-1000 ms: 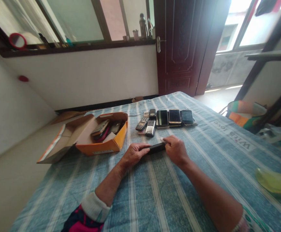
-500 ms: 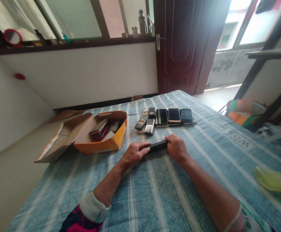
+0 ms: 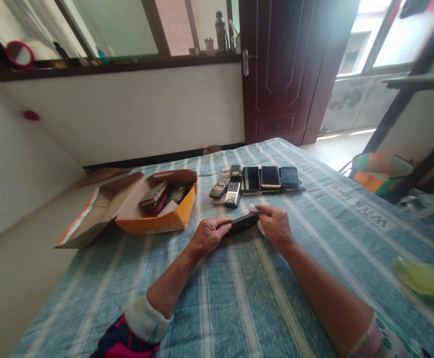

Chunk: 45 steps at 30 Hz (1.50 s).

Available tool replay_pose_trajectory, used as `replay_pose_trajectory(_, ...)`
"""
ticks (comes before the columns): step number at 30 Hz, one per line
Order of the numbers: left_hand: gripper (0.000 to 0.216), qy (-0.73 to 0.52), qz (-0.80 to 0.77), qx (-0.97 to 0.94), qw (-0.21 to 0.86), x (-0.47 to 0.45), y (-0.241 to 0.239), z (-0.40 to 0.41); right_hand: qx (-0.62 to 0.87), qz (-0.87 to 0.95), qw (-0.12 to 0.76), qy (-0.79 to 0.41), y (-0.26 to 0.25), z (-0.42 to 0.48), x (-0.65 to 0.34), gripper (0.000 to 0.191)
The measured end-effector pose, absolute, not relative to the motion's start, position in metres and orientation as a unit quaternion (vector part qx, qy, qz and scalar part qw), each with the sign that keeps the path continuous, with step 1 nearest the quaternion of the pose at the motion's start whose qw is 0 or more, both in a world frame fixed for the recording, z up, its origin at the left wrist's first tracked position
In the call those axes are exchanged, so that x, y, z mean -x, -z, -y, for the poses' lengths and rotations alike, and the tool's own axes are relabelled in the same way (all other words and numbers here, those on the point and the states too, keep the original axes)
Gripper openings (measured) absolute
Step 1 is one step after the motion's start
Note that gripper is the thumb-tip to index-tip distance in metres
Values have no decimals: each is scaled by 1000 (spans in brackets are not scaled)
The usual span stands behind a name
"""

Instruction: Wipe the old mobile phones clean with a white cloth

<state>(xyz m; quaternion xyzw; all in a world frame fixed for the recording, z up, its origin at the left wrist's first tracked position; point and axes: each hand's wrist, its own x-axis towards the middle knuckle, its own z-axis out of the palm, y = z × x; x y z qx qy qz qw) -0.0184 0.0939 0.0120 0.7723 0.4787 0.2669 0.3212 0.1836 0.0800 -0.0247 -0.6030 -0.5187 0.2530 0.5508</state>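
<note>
A black mobile phone (image 3: 242,225) is held low over the bed, tilted up toward the right. My left hand (image 3: 209,235) grips its left end, thumb on top. At the other end, my right hand (image 3: 274,226) is closed on a crumpled white cloth (image 3: 254,209), pressed against the phone's edge. Whether the cloth is fabric or tissue is hard to tell. Just beyond the hands lie older keypad phones, among them a silver one (image 3: 232,194) and a dark one (image 3: 219,188). Right of these sit touchscreen phones, including a gold-framed one (image 3: 270,177).
An orange cardboard box (image 3: 157,226), lid folded out to the left, holds several phones (image 3: 154,194). The striped blue sheet (image 3: 217,308) covers the bed. At the right edge lies a yellow item (image 3: 423,278). Behind the bed stand a wall and a dark red door (image 3: 280,74).
The phone has turned slightly, showing more of its broad face. More of the white cloth shows around its right end, where my right hand has shifted a little.
</note>
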Motion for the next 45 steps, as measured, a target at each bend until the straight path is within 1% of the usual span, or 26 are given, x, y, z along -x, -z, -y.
replay_pose_trajectory(4, 32, -269, -488, -767, 318, 17, -12, -93, 599, 556, 536, -211, 25, -79, -184, 29)
replay_pose_trajectory(9, 30, -286, -506, -742, 334, 16, -13, -93, 609, 578, 505, -203, 24, -79, -185, 30)
replay_pose_trajectory(17, 32, -356, -528, -591, 495, 14, -7, -94, 602, 600, 490, -194, 22, -77, -183, 29)
replay_pose_trajectory(21, 31, -377, -521, -544, 538, 14, -7, -94, 603, 607, 485, -182, 23, -76, -182, 30)
replay_pose_trajectory(28, 27, -421, -532, -503, 536, 14, -11, -96, 606, 639, 445, -159, 24, -77, -184, 27)
replay_pose_trajectory(36, 27, -445, -536, -477, 535, 14, -9, -97, 585, 653, 455, -156, 27, -77, -180, 27)
replay_pose_trajectory(41, 27, -437, -544, -490, 522, 16, -8, -99, 585, 655, 451, -159, 26, -76, -178, 28)
replay_pose_trajectory(45, 24, -401, -556, -526, 503, 19, -10, -99, 593, 647, 451, -164, 25, -76, -179, 31)
